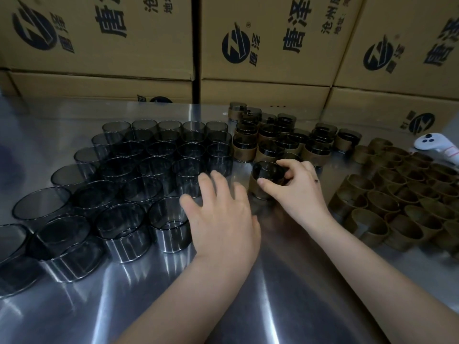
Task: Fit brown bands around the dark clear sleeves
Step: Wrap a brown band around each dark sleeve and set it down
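- I look down on a shiny steel table (285,281). Printed cardboard boxes (99,45) are stacked in a wall along its far edge.
- On the left of my view, the bare dark clear sleeves (139,165) stand upright in tight rows. They run from the near left corner back towards the boxes.
- At the back centre is a cluster of finished sleeves (273,137), each with a brown wrap around its lower part. They sit just beside the bare rows.
- On the right, the loose brown bands (397,202) stand on edge, packed close together.
- A white controller (434,145) lies at the right edge, behind the bands.
- The right hand (298,189) grasps one sleeve (267,171) from the side. The thumb is on the near rim and the fingers curl over the far rim.
- That sleeve stands on the table just in front of the finished cluster. Its band (253,187) is already around its lower half.
- The left hand (221,214) is released and holds nothing, with its fingers spread and relaxed. It is over the nearest bare sleeves, just left of the held one.
- The left hand is blurred, so I cannot tell whether its fingertips touch a sleeve.
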The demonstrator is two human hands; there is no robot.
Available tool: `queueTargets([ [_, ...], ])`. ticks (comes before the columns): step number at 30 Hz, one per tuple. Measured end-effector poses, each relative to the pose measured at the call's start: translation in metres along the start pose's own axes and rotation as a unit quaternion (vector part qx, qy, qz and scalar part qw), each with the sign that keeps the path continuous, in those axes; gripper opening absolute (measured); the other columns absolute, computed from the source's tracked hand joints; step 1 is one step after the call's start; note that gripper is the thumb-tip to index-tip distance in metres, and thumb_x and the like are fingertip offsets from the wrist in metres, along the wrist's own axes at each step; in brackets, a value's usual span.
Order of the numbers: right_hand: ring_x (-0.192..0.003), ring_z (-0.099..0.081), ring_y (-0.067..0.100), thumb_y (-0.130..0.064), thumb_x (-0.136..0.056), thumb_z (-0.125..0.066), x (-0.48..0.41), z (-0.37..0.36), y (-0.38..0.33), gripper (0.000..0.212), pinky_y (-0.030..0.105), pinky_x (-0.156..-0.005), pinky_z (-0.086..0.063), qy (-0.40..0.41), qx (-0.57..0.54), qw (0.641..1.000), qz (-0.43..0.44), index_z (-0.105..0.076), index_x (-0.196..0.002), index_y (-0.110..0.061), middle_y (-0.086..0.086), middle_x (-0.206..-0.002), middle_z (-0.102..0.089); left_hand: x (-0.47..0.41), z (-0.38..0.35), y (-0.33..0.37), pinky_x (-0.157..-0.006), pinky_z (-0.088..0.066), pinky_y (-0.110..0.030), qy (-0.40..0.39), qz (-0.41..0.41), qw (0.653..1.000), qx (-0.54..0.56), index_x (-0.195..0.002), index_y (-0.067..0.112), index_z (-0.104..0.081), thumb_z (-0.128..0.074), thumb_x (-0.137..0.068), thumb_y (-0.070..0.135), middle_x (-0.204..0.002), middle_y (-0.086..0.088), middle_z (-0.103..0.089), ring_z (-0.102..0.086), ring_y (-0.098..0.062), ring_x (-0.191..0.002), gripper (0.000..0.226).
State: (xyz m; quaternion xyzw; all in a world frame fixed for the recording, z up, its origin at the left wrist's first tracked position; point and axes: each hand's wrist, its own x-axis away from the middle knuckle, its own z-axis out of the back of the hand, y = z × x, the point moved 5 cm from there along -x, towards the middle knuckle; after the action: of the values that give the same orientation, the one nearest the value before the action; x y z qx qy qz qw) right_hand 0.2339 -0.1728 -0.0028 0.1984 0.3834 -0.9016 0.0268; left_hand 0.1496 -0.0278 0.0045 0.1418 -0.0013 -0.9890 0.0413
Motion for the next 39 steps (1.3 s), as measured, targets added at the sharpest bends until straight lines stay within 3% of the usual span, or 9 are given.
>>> queueTargets([
  [6, -0.097, -0.047, 0.009, -0.044, -0.077, -0.077, -0.002, 0.001, 0.004, 0.062, 0.022, -0.085, -0.037, 0.01, -0.003, 1.0, -0.006, -0.056, -0.131, -0.022, -0.003, -0.109, -0.042, 0.001, 0.0, 0.0, -0.101, -0.021, -0.06, -0.029, 0.0, 1.0, -0.003, -0.144, 0.019, -0.035, -0.045, -0.095, 0.056, -0.16, -0.013, -0.014, -0.005, -0.038, -0.147, 0.062],
  [16, -0.098, -0.053, 0.015, -0.039, -0.081, -0.075, -0.012, 0.005, 0.013, 0.066, 0.026, -0.079, -0.04, 0.029, -0.02, 0.999, 0.012, -0.043, -0.137, -0.025, 0.002, -0.119, -0.048, -0.001, 0.007, 0.008, -0.101, -0.027, -0.046, 0.034, -0.065, 0.991, 0.108, -0.128, 0.02, -0.054, -0.048, -0.095, 0.045, -0.147, -0.007, -0.043, -0.023, -0.032, -0.143, 0.042],
  [21, -0.099, -0.054, 0.016, -0.039, -0.082, -0.075, -0.016, 0.005, 0.019, 0.065, 0.027, -0.08, -0.041, 0.033, -0.02, 0.999, 0.005, -0.044, -0.137, -0.023, 0.004, -0.121, -0.05, -0.002, 0.011, 0.012, -0.103, -0.037, -0.039, 0.077, -0.13, 0.963, 0.221, -0.12, 0.013, -0.065, -0.056, -0.095, 0.029, -0.133, -0.006, -0.056, -0.037, -0.029, -0.136, 0.032],
  [25, -0.094, -0.053, 0.015, -0.039, -0.082, -0.075, -0.019, 0.005, 0.022, 0.062, 0.027, -0.078, -0.04, 0.037, -0.015, 0.999, 0.0, -0.047, -0.134, -0.023, 0.002, -0.113, -0.053, -0.002, 0.012, 0.014, -0.091, -0.05, -0.036, 0.101, -0.156, 0.936, 0.299, -0.111, 0.009, -0.07, -0.061, -0.093, 0.019, -0.118, -0.003, -0.062, -0.048, -0.023, -0.122, 0.023],
  [33, -0.089, -0.054, 0.015, -0.037, -0.082, -0.075, -0.022, 0.004, 0.027, 0.053, 0.026, -0.075, -0.038, 0.046, -0.014, 0.999, 0.001, -0.053, -0.128, -0.022, 0.0, -0.1, -0.055, -0.004, 0.009, 0.016, -0.085, -0.052, -0.038, 0.118, -0.204, 0.899, 0.369, -0.102, 0.007, -0.074, -0.063, -0.09, 0.008, -0.106, -0.004, -0.067, -0.058, -0.022, -0.107, 0.016],
  [36, -0.088, -0.055, 0.016, -0.036, -0.084, -0.074, -0.025, 0.004, 0.029, 0.049, 0.02, -0.069, -0.036, 0.052, -0.007, 0.999, 0.001, -0.055, -0.127, -0.02, 0.002, -0.097, -0.058, -0.004, 0.008, 0.015, -0.093, -0.051, -0.04, 0.142, -0.2, 0.902, 0.356, -0.099, 0.007, -0.075, -0.065, -0.087, 0.006, -0.106, -0.005, -0.068, -0.058, -0.025, -0.111, 0.016],
  [39, -0.087, -0.054, 0.015, -0.036, -0.085, -0.073, -0.028, 0.006, 0.031, 0.048, 0.016, -0.065, -0.033, 0.059, 0.0, 0.998, -0.008, -0.056, -0.126, -0.019, 0.002, -0.093, -0.059, -0.006, 0.006, 0.012, -0.112, -0.035, -0.054, 0.145, -0.164, 0.921, 0.322, -0.106, 0.011, -0.074, -0.065, -0.086, 0.009, -0.117, -0.006, -0.066, -0.05, -0.031, -0.128, 0.022],
])
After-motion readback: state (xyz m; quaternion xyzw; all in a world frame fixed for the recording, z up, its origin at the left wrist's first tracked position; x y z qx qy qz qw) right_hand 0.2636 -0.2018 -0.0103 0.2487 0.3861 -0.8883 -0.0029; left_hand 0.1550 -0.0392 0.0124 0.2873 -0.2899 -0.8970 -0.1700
